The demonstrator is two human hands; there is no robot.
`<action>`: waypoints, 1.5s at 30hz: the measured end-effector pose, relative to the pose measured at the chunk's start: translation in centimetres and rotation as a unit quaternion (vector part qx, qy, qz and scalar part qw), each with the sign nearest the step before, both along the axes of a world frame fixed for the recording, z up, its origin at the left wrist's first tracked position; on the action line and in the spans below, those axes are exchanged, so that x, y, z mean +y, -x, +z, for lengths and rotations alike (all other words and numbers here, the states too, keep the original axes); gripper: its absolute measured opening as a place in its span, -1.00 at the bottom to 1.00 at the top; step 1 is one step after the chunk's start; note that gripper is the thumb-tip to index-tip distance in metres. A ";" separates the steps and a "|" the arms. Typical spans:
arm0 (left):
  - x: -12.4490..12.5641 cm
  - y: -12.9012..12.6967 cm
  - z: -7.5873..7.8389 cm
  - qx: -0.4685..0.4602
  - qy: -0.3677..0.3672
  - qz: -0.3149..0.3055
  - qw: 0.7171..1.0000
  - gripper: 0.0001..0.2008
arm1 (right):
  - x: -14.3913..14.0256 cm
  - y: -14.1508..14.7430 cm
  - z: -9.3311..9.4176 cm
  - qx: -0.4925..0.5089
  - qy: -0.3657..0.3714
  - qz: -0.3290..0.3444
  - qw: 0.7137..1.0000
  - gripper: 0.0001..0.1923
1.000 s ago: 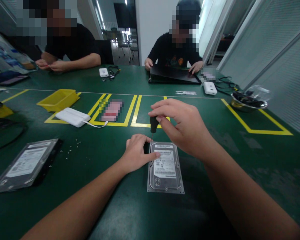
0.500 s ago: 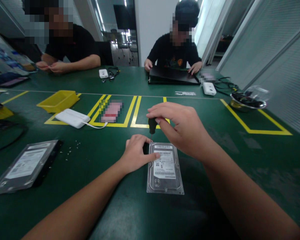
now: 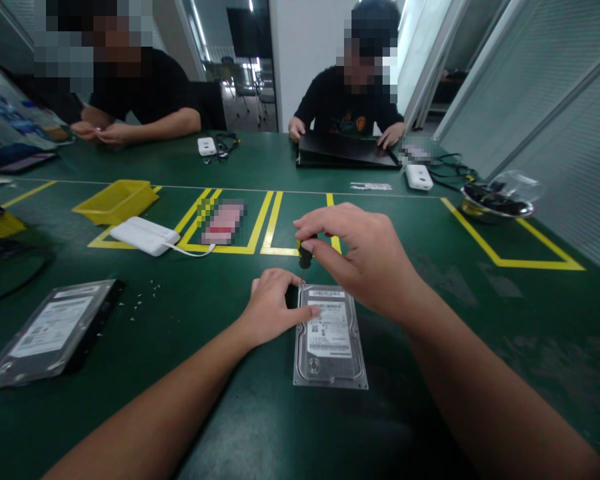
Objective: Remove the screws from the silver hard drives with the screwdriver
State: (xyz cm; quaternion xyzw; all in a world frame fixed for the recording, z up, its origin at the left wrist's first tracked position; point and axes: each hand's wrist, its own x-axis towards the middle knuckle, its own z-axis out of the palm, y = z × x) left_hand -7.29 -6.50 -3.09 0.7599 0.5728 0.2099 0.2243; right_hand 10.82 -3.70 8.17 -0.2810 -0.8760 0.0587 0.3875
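A silver hard drive [image 3: 330, 367] with a white label lies flat on the green table in front of me. My left hand [image 3: 275, 307] grips its left side, thumb on the label and fingers along the far left edge. Above the drive's far left corner, my right hand [image 3: 357, 257] holds a short screwdriver [image 3: 305, 256] with a black and yellow handle. Its thin shaft points down, nearly upright, with the tip at that corner close to my left fingertips. Whether the tip sits in a screw is too small to tell.
Another hard drive [image 3: 55, 330] lies at the left, with several tiny screws [image 3: 139, 299] beside it. Beyond are a yellow tray [image 3: 117, 202], a white power bank [image 3: 145, 236] cabled to a phone [image 3: 224, 223], and a metal bowl [image 3: 495, 210]. Two people sit across the table.
The screwdriver handle has turned, showing more yellow, and my right thumb and fingers have shifted slightly on it. My left hand and the hard drive stay in place.
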 end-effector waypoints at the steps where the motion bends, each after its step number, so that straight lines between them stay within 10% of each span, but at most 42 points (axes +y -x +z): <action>1: 0.0 0.0 0.0 0.000 0.001 0.000 1.000 -0.45 | 0.0 0.0 0.0 -0.003 0.000 -0.005 1.000 -0.87; 45: 0.0 -0.1 0.1 0.003 0.004 0.003 1.000 -0.47 | 0.3 0.0 -0.1 -0.015 -0.035 -0.002 0.999 -0.68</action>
